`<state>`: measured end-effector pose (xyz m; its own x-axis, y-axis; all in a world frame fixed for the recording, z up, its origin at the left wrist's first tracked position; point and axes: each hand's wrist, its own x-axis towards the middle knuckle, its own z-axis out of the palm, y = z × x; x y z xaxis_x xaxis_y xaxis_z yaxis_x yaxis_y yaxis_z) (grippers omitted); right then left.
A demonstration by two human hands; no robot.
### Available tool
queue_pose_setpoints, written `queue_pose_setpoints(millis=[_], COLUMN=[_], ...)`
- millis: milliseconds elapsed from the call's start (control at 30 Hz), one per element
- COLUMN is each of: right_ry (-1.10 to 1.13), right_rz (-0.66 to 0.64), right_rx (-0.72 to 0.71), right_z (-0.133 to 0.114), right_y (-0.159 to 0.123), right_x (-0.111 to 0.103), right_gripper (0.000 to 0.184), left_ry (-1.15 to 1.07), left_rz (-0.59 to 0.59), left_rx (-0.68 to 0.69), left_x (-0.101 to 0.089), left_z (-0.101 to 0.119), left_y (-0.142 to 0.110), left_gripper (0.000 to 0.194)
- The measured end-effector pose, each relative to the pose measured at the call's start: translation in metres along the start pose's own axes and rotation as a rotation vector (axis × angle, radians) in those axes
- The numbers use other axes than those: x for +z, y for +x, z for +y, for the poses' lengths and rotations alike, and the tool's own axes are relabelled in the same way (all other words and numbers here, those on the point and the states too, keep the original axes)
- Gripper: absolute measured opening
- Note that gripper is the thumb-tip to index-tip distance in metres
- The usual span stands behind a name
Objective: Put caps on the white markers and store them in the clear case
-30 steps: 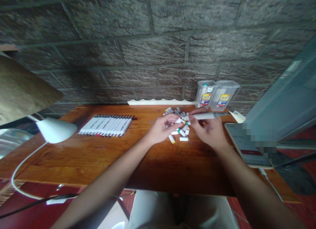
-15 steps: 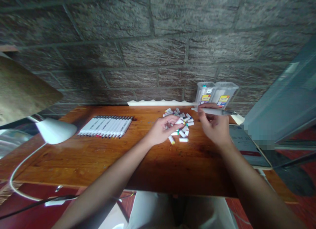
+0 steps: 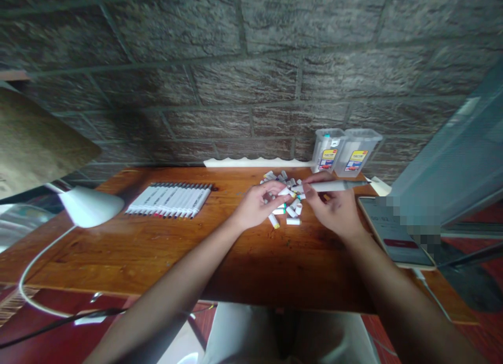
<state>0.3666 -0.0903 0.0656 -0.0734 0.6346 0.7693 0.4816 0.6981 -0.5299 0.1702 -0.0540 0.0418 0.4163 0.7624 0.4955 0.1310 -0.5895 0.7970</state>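
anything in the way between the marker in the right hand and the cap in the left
Nothing visible stands between the marker and the cap; loose caps lie on the table near the left hand.

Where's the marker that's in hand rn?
Head view, right of centre: the marker is in the person's right hand, beside the scattered white caps and on the near side of the two clear plastic boxes.

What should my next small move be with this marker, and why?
I'd probably hold the marker against the yellow-ended white cap and compare colours: your left hand pinches that cap near the marker, which your right hand holds, and the marker's outer end shows a dark, uncapped tip.
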Motion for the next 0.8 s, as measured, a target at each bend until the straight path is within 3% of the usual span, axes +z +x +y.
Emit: queue_pose_setpoints(millis=[200,300,467,800], right_ry=[-0.062,-0.114,-0.141,-0.085], right_rz=[-0.056,-0.018,0.163,0.154], right_rx=[-0.058,-0.067,0.059,0.166], right_z=[0.000,0.005,0.022,0.021], right_y=[0.000,0.003,0.008,0.003], right_x=[0.001,-0.003,-0.015,-0.004], right_gripper=[0.011,0.012,0.018,0.024], left_ry=[0.018,-0.004,-0.077,-0.044], left_rz=[-0.024,-0.033,-0.070,-0.026], left_rx=[0.024,0.039,0.057,0.041], left_x=[0.000,0.000,0.003,-0.001], left_z=[0.001,0.002,0.007,0.002], left_y=[0.000,-0.001,-0.002,-0.001], left_gripper=[0.025,0.025,0.025,0.030])
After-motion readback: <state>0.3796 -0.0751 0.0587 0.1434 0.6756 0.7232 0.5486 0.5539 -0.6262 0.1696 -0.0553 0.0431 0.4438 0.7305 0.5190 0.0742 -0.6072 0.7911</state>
